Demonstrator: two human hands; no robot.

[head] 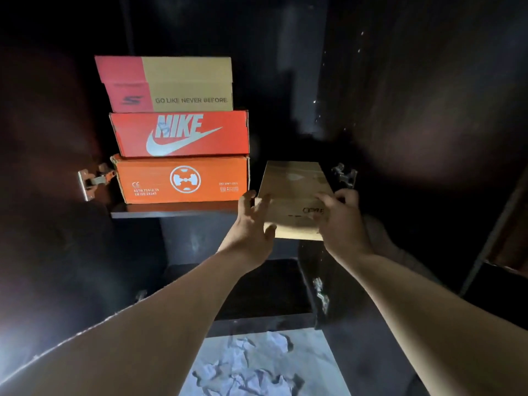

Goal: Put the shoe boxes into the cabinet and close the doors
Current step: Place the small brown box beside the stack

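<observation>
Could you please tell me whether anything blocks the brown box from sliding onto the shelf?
Nothing visible does. The brown box, held by both hands, faces dark open shelf space right of the stack of three boxes.

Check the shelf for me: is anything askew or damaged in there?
The stack at left is not flush: the Nike box sits shifted right of the red-and-tan box above it. The orange box at the bottom has a crumpled top-left corner. The tan box between both hands overhangs the shelf edge.

Three boxes (178,130) stacked on the shelf (171,210) — fourth box (294,192) just right.
</observation>
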